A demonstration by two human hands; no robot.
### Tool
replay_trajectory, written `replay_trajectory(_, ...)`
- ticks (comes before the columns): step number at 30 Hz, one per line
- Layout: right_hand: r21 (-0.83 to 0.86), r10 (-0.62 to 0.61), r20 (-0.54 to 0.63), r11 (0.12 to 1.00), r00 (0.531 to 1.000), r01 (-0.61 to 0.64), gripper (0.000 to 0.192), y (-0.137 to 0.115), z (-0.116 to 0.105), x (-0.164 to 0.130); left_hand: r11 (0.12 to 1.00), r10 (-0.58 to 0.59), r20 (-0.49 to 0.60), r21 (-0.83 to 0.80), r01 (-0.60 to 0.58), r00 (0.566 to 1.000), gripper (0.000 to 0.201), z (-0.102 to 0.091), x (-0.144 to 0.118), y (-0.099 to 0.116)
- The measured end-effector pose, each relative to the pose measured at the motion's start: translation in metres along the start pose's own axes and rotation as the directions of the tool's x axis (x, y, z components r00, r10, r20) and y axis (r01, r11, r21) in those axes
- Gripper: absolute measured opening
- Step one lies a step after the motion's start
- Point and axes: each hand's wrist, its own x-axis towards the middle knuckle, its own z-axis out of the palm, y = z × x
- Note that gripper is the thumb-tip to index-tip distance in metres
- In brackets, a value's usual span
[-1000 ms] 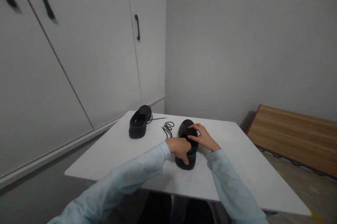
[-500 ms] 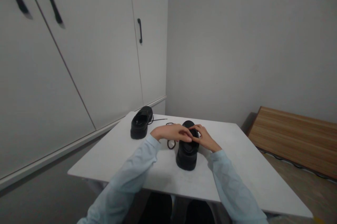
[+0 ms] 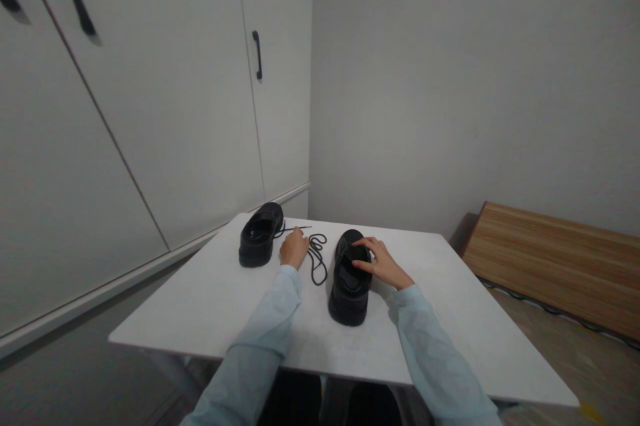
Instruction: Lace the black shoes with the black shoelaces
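Observation:
A black shoe sits on the white table in front of me, its heel toward me. My right hand is at its opening, with thumb and fingers around the raised tongue. To the left of this shoe lies a loose black shoelace in loops. My left hand is low over the table beside the lace, its fingers curled and the tips mostly hidden. Whether it pinches any lace I cannot make out. A second black shoe stands further left, with a lace end trailing from it toward my left hand.
The white table extends to both sides and toward the wall corner. White cabinet doors with black handles line the left. A wood-grain panel leans at the right, beyond the table edge.
My left hand has left the near shoe and moved left to the table beside the lace. My right hand stays at the shoe's tongue. The view has shifted slightly.

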Motion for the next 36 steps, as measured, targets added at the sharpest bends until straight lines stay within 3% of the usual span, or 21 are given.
replay_trajectory(2, 0.002, -0.006, -0.001, 1.0, 1.0, 0.006, 0.039, 0.001, 0.0, 0.0, 0.999, -0.002, -0.001, 0.041, 0.002, 1.0, 0.028, 0.003, 0.001, -0.006)
replay_trajectory(5, -0.002, -0.012, -0.002, 1.0, 1.0, 0.012, 0.039, 0.0, 0.0, 0.0, 0.998, 0.064, 0.122, -0.01, -0.063, 0.991, 0.03, 0.004, 0.0, -0.01)
replay_trajectory(10, -0.013, 0.005, 0.007, 1.0, 1.0, -0.005, 0.039, -0.002, -0.001, 0.0, 0.966, 0.256, 0.377, -0.066, -0.25, 0.89, 0.026, 0.001, -0.006, -0.01)
replay_trajectory(12, -0.015, 0.013, 0.006, 1.0, 1.0, -0.013, 0.039, -0.003, -0.001, -0.001, 0.954, 0.285, 0.424, -0.036, -0.299, 0.86, 0.019, 0.0, -0.008, -0.008)
replay_trajectory(15, -0.016, 0.02, 0.001, 1.0, 1.0, -0.02, 0.039, -0.004, -0.001, -0.001, 0.946, 0.303, 0.436, -0.026, -0.324, 0.847, 0.013, -0.001, -0.009, -0.005)
replay_trajectory(20, 0.024, -0.012, 0.003, 1.0, 1.0, 0.012, 0.044, -0.003, 0.002, 0.0, 0.953, 0.285, 0.398, -0.015, -0.304, 0.872, 0.017, 0.0, -0.012, -0.005)
replay_trajectory(24, 0.118, -0.095, 0.003, 0.989, 0.995, 0.094, 0.058, -0.001, 0.005, 0.0, 0.954, 0.288, 0.37, -0.028, -0.3, 0.883, 0.008, -0.002, -0.015, -0.002)
replay_trajectory(30, 0.128, -0.188, 0.056, 0.975, 0.981, 0.18, 0.063, 0.0, 0.004, 0.001, 0.946, 0.315, 0.142, -0.123, -0.3, 0.938, 0.011, -0.009, -0.014, 0.009)
replay_trajectory(33, 0.087, -0.2, 0.073, 0.977, 0.977, 0.194, 0.063, -0.001, 0.002, 0.002, 0.912, 0.342, 0.043, -0.256, -0.32, 0.939, 0.011, -0.011, -0.011, 0.014)
replay_trajectory(36, 0.067, -0.183, 0.094, 0.982, 0.979, 0.177, 0.061, -0.002, 0.001, 0.002, 0.805, 0.355, -0.024, -0.5, -0.319, 0.934, 0.012, -0.011, -0.01, 0.02)
